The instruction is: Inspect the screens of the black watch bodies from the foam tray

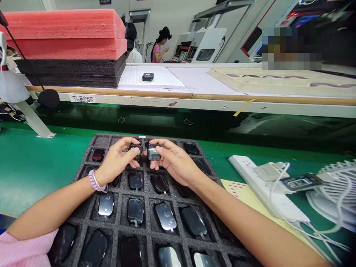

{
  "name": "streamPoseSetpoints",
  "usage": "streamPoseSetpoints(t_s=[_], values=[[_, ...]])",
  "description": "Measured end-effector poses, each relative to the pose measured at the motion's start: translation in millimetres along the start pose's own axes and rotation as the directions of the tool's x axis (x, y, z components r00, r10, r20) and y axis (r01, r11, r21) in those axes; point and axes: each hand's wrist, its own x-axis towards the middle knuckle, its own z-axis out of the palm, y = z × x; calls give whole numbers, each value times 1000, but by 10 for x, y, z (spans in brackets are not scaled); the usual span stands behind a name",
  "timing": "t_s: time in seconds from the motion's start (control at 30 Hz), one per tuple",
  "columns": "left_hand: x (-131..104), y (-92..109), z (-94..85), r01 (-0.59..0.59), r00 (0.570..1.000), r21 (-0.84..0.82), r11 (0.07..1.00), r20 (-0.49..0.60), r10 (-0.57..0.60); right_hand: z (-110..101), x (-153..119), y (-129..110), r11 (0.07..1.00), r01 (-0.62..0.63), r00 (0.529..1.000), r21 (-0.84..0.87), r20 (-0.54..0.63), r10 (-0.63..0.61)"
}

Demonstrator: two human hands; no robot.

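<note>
A black foam tray [147, 196] with a grid of pockets lies on the green bench in front of me, most pockets holding a small dark glossy device [135, 211]. My left hand [118, 159] pinches one such device [136, 150] with a lit green screen over the tray's far rows. My right hand [174, 161] holds a second device [154, 152], its screen also lit, right beside the first. The two devices are almost touching.
A white power strip [250, 178] with a plugged adapter and cables lies to the right, next to a white fan [338, 185]. Behind runs a raised shelf with stacked pink and black foam [69, 48] and one small black device [148, 76]. People stand in the background.
</note>
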Motion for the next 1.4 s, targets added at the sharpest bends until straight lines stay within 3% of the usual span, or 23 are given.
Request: streamPoseSetpoints(t_s=[0.33,1.4], values=[[22,-30,-1,-30,999,-124,992,40,35,27,-25,-44,999,33,999,0,26,-33],[13,-25,-7,-8,998,-69,998,63,13,25,-18,-50,998,2,1000,56,12,-3]])
